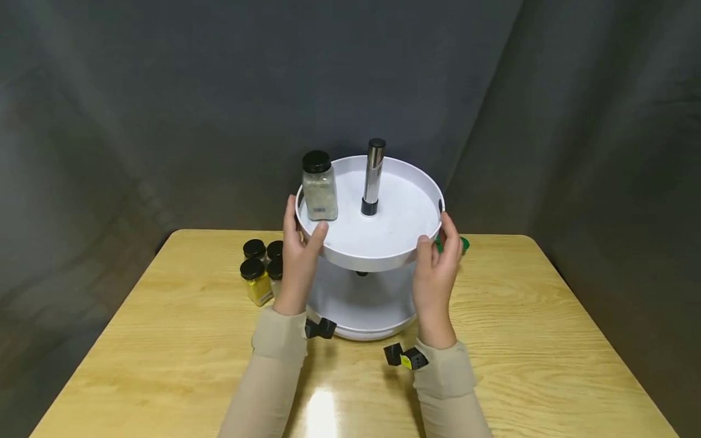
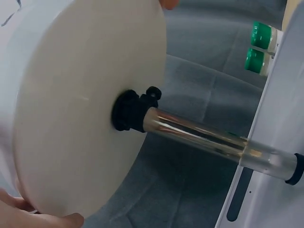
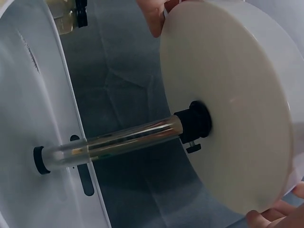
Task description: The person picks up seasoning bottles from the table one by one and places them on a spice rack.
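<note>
A white two-tier round tray stand stands in the middle of the table, its upper tray [image 1: 394, 237] above the lower tray [image 1: 361, 304]. My left hand [image 1: 298, 267] grips the upper tray's left side, thumb at the near rim. On the opposite side my right hand [image 1: 436, 280] holds the rim between thumb and fingers. A clear jar [image 1: 320, 198] with a black lid stands upright on the upper tray, near my left hand. A shiny metal pole [image 1: 373, 176] rises through its centre. Beneath, the left wrist view shows a black collar [image 2: 130, 110] with a knob [image 2: 153, 93].
Several black-lidded jars [image 1: 256, 285], one with yellow contents, stand on the wooden table [image 1: 164, 340] left of the stand. Green-capped jars [image 2: 261, 35] show behind it in the left wrist view. A dark grey curtain [image 1: 246, 109] hangs behind the table.
</note>
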`<state>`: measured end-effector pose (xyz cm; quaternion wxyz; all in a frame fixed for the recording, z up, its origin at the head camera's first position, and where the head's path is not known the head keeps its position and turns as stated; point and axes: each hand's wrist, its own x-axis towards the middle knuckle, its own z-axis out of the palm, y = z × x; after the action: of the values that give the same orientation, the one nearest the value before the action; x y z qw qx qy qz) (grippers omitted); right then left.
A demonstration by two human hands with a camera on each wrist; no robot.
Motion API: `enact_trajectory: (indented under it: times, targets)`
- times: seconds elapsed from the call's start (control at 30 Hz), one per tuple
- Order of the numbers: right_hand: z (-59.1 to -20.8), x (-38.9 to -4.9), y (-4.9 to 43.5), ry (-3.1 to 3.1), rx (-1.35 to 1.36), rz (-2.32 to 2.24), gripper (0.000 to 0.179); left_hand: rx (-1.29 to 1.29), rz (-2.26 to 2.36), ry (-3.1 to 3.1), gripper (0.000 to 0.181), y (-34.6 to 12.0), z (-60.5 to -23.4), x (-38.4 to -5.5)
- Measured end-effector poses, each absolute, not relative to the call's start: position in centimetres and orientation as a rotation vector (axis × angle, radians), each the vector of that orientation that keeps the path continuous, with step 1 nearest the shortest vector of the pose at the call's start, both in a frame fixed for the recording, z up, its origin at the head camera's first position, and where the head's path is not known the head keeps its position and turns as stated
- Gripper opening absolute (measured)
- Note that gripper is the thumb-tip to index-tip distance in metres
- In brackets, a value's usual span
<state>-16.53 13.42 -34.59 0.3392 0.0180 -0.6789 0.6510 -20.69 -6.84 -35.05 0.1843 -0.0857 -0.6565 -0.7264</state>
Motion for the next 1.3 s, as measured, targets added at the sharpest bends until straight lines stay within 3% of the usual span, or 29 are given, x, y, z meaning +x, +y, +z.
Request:
enact_trajectory:
  times: [0.53, 0.97, 1.3]
  targets:
    - [-34.0, -16.2, 15.6, -1.863, 0.034, 1.536, 0.045, -0.277, -2.015, -1.874, 0.090, -6.9, -34.8, -20.2]
    - [-34.7, -16.8, 19.8, -1.965, -0.276, 1.541, 0.039, -0.252, -1.996, -1.897, 0.087, -7.8, -34.1, -19.8]
    - [-37.4, -18.6, 21.1, -2.110, -0.376, 1.536, 0.043, -0.267, -2.035, -1.872, 0.087, -7.9, -33.8, -19.5]
